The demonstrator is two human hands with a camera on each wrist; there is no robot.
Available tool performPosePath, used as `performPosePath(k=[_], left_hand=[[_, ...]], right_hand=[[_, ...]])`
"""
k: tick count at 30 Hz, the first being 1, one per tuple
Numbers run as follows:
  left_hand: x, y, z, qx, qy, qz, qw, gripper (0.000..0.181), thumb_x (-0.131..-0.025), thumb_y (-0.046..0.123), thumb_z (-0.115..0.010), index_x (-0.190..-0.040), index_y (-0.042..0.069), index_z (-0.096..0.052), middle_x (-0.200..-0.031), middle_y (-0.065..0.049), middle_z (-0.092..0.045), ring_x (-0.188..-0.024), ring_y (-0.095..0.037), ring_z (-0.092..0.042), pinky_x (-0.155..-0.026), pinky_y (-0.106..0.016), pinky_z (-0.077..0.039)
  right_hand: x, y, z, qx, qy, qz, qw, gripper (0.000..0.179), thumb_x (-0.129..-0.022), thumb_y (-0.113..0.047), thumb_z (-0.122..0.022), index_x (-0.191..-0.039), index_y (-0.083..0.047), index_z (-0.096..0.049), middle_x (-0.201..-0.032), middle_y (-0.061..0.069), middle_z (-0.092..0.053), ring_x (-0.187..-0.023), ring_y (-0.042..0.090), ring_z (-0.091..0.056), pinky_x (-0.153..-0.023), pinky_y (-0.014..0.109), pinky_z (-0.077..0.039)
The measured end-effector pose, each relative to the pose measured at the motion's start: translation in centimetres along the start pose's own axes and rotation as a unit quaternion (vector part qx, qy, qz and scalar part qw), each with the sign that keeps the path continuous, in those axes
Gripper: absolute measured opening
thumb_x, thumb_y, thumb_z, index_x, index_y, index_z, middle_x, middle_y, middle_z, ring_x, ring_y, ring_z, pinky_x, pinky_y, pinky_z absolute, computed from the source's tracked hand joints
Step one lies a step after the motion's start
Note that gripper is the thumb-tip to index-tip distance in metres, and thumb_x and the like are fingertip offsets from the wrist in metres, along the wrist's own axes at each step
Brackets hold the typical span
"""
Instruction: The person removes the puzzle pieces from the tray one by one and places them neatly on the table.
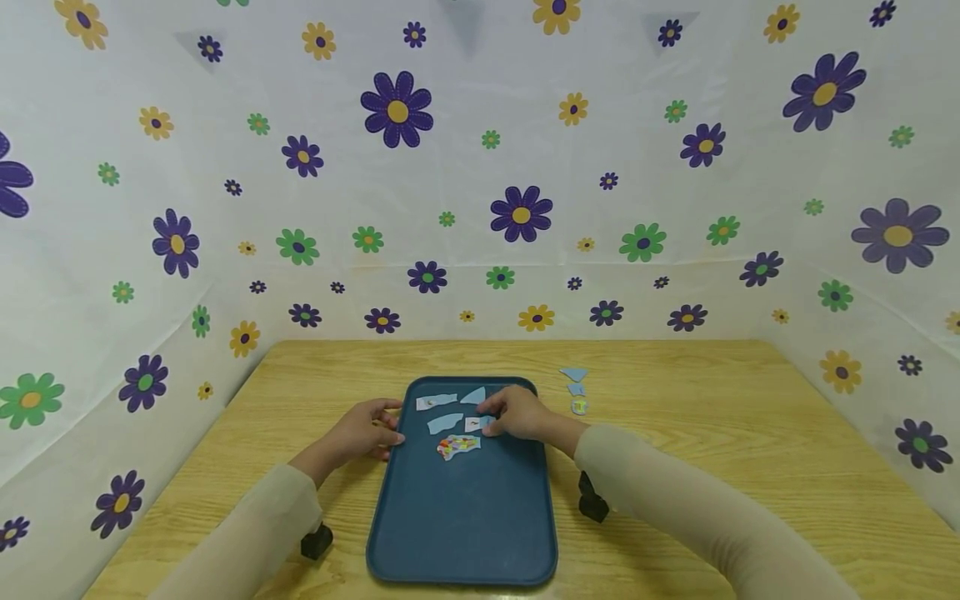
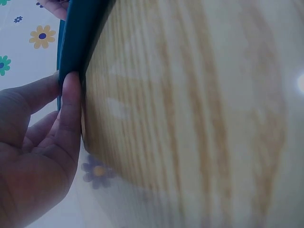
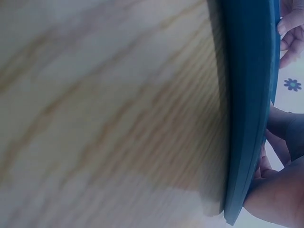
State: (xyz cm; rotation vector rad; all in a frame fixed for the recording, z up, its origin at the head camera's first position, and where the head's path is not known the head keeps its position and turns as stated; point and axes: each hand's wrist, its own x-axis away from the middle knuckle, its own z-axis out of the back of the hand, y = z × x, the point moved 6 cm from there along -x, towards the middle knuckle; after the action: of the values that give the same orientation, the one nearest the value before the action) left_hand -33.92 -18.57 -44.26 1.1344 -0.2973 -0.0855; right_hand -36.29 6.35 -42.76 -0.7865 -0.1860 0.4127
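Note:
A dark blue tray (image 1: 461, 517) lies on the wooden table, with several flat, irregular puzzle pieces near its far end. My left hand (image 1: 363, 429) holds the tray's left rim, thumb on top and a finger along the outer side in the left wrist view. My right hand (image 1: 517, 412) reaches over the right rim and pinches a white and light blue piece (image 1: 472, 424), partly hidden by the fingers. Around it lie a pale piece (image 1: 437, 402), a light blue triangular piece (image 1: 474, 397), a light blue strip-like piece (image 1: 446, 423) and a multicoloured piece (image 1: 459, 447).
Right of the tray, a light blue triangular piece (image 1: 574, 374), a smaller blue piece (image 1: 576, 389) and a roundish piece with yellow (image 1: 580, 407) lie on the wooden table (image 1: 675, 400). A flower-patterned white cloth (image 1: 450, 167) stands behind and at both sides.

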Motion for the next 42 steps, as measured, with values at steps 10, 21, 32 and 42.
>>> performPosePath(k=[10,21,32,42], left_hand=[[0.3,-0.1,0.1,-0.004,0.004,-0.004,1.0000,0.060,-0.087,-0.005,-0.068,-0.142,-0.001,-0.044,-0.100,-0.015,-0.052,-0.068,-0.021,-0.058,-0.060,-0.035,-0.057],[0.2,-0.3,0.1,-0.001,0.002,-0.009,1.0000,0.061,-0.087,-0.005,-0.069,-0.142,-0.001,-0.044,-0.101,-0.015,-0.053,-0.068,-0.021,-0.058,-0.060,-0.035,-0.057],[0.2,-0.3,0.0,-0.002,0.002,-0.011,0.9999,0.060,-0.087,-0.006,-0.068,-0.141,-0.002,-0.044,-0.099,-0.015,-0.052,-0.069,-0.021,-0.058,-0.060,-0.035,-0.057],[0.0,-0.6,-0.1,-0.004,0.000,-0.019,0.9998,0.061,-0.087,-0.005,-0.068,-0.142,-0.001,-0.044,-0.099,-0.014,-0.052,-0.070,-0.021,-0.059,-0.061,-0.035,-0.057]], right_hand=[[0.0,-0.3,-0.6,0.024,-0.011,0.030,0.9992,0.030,-0.081,-0.007,-0.079,-0.111,-0.009,-0.075,-0.115,0.007,-0.068,-0.104,0.024,-0.061,-0.082,0.035,-0.053],[0.3,-0.5,-0.6,0.027,0.000,0.029,0.9992,0.027,-0.082,-0.008,-0.078,-0.108,-0.009,-0.075,-0.113,0.008,-0.068,-0.101,0.024,-0.061,-0.079,0.035,-0.053],[0.8,-0.6,-0.6,0.031,0.018,0.029,0.9990,0.025,-0.084,-0.008,-0.076,-0.109,-0.008,-0.075,-0.106,0.005,-0.070,-0.089,0.017,-0.061,-0.069,0.029,-0.051],[1.2,-0.6,0.0,0.025,0.041,0.025,0.9985,0.025,-0.085,-0.007,-0.074,-0.111,-0.007,-0.074,-0.109,0.006,-0.070,-0.092,0.015,-0.061,-0.071,0.029,-0.052]])
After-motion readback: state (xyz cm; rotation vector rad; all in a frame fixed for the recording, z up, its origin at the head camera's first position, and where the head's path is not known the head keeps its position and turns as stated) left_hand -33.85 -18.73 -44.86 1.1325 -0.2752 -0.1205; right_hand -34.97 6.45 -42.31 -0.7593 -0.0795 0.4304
